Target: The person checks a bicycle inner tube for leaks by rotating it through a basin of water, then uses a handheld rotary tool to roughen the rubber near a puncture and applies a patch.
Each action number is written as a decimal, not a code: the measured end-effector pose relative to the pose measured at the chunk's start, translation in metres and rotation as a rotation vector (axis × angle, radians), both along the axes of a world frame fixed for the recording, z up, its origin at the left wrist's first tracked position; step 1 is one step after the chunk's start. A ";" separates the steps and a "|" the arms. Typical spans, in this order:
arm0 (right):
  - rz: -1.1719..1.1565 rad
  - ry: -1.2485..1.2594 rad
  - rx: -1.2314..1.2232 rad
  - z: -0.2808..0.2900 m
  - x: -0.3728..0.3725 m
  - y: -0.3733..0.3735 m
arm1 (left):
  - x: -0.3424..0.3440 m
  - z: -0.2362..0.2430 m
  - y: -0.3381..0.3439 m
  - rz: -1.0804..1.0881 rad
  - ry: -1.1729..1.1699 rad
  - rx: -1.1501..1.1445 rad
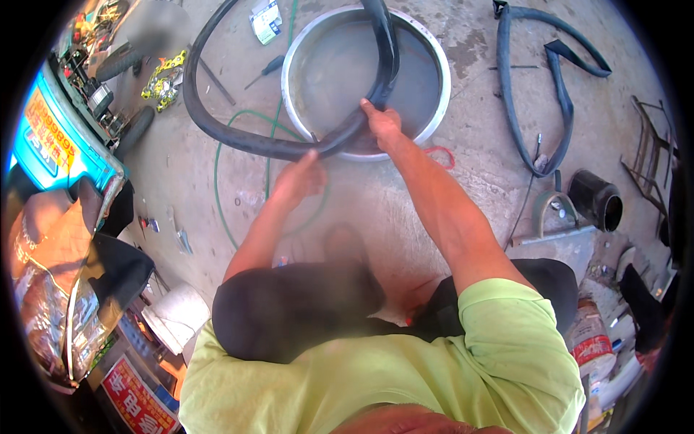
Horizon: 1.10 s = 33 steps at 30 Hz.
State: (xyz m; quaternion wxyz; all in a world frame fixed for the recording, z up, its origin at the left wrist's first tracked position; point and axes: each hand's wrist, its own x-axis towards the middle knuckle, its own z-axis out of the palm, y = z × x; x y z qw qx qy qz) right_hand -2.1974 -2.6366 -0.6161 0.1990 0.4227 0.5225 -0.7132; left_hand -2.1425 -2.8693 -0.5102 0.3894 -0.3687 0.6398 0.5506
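Observation:
A black inner tube (238,143), inflated and round, arches from the left over a wide metal basin (289,87) with murky grey water (340,72). My left hand (300,179) is closed on the tube's near side, just outside the basin's near-left rim. A short valve stem stands up from the tube close to those fingers. Farther right, my right hand (383,124) grips the tube over the basin's near edge, thumb on top. The tube's right part lies across the basin, and its far end runs out of the picture.
A flat, limp inner tube (506,94) lies right of the basin. Beside it are a black cylinder (596,199) and a metal toolbox (557,239). A screwdriver (271,66), a small box (266,22) and a green hose (218,173) lie left. A blue vehicle (69,145) stands far left.

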 end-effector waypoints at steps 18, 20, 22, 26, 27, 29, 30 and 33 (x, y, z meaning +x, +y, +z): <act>0.023 0.034 0.042 0.009 -0.003 0.004 | -0.041 0.008 0.068 -0.941 0.951 -0.507; -0.015 0.139 -0.011 0.016 0.000 0.007 | -0.039 0.008 0.064 -0.894 0.936 -0.476; -0.025 0.225 -0.054 0.024 -0.001 0.009 | -0.036 0.006 0.058 -0.897 0.934 -0.483; -0.015 0.354 -0.168 0.031 -0.006 0.012 | -0.027 0.004 0.055 -0.832 1.002 -0.383; -0.016 0.383 -0.210 0.032 -0.008 0.011 | -0.025 0.007 0.057 -0.827 0.999 -0.402; -0.145 0.395 -0.315 0.039 -0.013 0.004 | -0.022 0.010 0.059 -0.811 0.993 -0.443; -0.206 0.399 -0.368 0.044 -0.015 0.001 | -0.022 0.010 0.059 -0.791 1.004 -0.433; -0.227 0.431 -0.354 0.068 -0.018 0.003 | -0.021 0.017 0.062 -0.746 1.053 -0.387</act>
